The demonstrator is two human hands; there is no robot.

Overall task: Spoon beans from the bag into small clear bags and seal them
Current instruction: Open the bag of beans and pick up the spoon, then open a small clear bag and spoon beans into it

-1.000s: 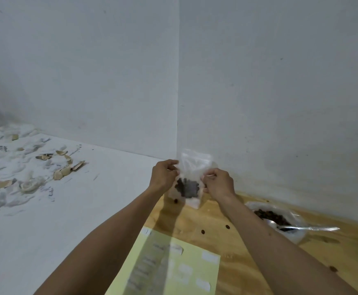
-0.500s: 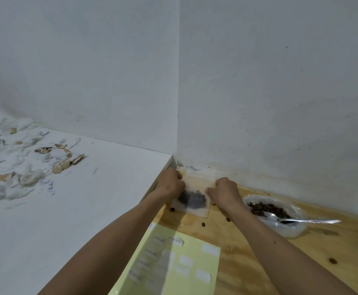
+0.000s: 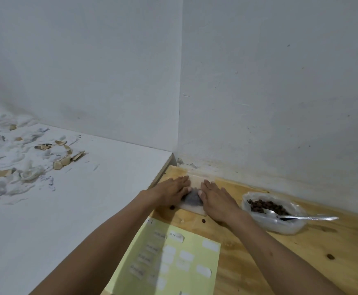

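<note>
Small clear bag [image 3: 191, 199] lies flat on the wooden surface [image 3: 301, 252], close to the wall corner. Dark beans [image 3: 193, 198] show as a clump through its middle; its top end points toward the wall. Left hand [image 3: 169, 191] and right hand [image 3: 217, 199] both press flat on the bag, fingers straight and together, one on each side, gripping nothing.

Just right of the right hand, a larger open plastic bag [image 3: 280, 224] sits on the surface, holding brown beans [image 3: 265, 206]. A metal spoon [image 3: 297, 217] rests in it, bowl among the beans, handle sticking out right.

A few loose beans [image 3: 203, 220] lie on the wood. A yellow sheet [image 3: 195, 279] with white labels lies nearer the person.
</note>
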